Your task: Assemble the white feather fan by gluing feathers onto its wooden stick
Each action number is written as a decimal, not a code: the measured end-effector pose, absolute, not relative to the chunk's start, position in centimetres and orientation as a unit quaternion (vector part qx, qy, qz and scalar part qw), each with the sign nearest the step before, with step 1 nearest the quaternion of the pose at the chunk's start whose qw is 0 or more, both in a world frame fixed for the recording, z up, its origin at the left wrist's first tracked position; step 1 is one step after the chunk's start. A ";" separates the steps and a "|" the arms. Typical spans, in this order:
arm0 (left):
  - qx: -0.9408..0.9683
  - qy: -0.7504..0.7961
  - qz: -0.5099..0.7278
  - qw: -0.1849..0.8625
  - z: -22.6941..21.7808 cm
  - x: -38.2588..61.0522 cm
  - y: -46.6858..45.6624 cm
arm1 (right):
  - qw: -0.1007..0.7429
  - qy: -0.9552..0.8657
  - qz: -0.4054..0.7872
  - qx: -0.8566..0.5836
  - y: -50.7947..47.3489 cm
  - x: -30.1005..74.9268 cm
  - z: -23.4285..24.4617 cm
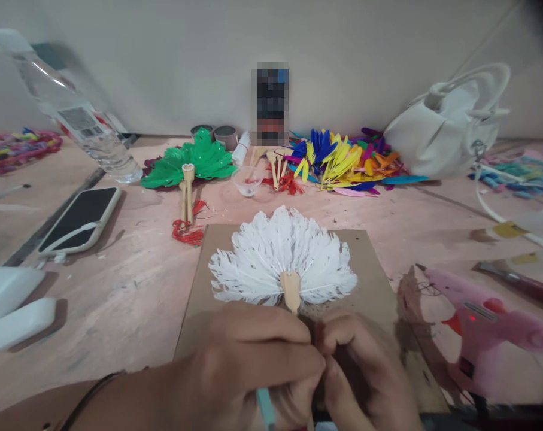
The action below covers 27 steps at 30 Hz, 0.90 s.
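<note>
A white feather fan point(282, 254) with a small wooden handle lies on a brown cardboard sheet point(370, 263). My left hand point(257, 359) and my right hand point(365, 371) are side by side just below the handle, both with fingers curled and pinched together. A light blue stick-like object pokes out under the left fingers. What the right fingers hold is hidden.
A pink glue gun point(487, 335) lies at the right. A green feather fan point(194, 161), wooden handles with red tassels point(188, 203), a colourful feather pile point(343, 161), a white bag point(451, 126), a water bottle point(73, 114), a phone point(80, 218) and white cases point(15, 305) surround the cardboard.
</note>
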<state>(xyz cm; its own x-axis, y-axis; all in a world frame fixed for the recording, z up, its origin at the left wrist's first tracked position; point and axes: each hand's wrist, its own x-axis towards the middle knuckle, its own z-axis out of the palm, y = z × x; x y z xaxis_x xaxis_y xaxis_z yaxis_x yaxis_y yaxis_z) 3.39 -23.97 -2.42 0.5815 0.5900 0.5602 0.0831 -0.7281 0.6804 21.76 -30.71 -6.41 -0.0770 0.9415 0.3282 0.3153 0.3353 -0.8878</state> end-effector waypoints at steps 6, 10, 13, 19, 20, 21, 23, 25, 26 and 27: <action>0.774 0.253 0.396 0.424 -2.5 3.9 -24.1 | 0.511 -0.648 0.267 -0.497 -30.5 21.8 -5.8; 0.756 0.266 0.392 0.452 -2.7 4.0 -24.0 | 0.535 -0.641 0.237 -0.498 -30.0 21.4 -5.2; 0.750 0.271 0.392 0.458 -2.8 4.0 -23.9 | 0.535 -0.641 0.231 -0.499 -29.9 21.3 -5.1; 0.745 0.285 0.387 0.463 -2.9 4.0 -23.9 | 0.552 -0.610 0.249 -0.511 -30.4 21.1 -5.7; 0.744 0.286 0.383 0.466 -3.0 4.0 -23.9 | 0.547 -0.611 0.252 -0.514 -30.3 21.1 -5.7; 0.743 0.289 0.379 0.470 -3.0 4.0 -23.9 | 0.536 -0.620 0.254 -0.514 -30.2 21.2 -5.6; 0.744 0.292 0.371 0.473 -3.0 4.0 -23.8 | 0.519 -0.641 0.237 -0.514 -29.9 21.4 -5.2; 0.747 0.295 0.369 0.468 -3.1 4.0 -23.8 | 0.499 -0.664 0.217 -0.513 -29.6 21.6 -5.0; 0.749 0.297 0.369 0.464 -3.1 4.0 -23.8 | 0.491 -0.670 0.209 -0.516 -29.5 21.6 -5.0; 0.749 0.299 0.370 0.462 -3.2 4.0 -23.8 | 0.489 -0.668 0.208 -0.521 -29.4 21.5 -5.1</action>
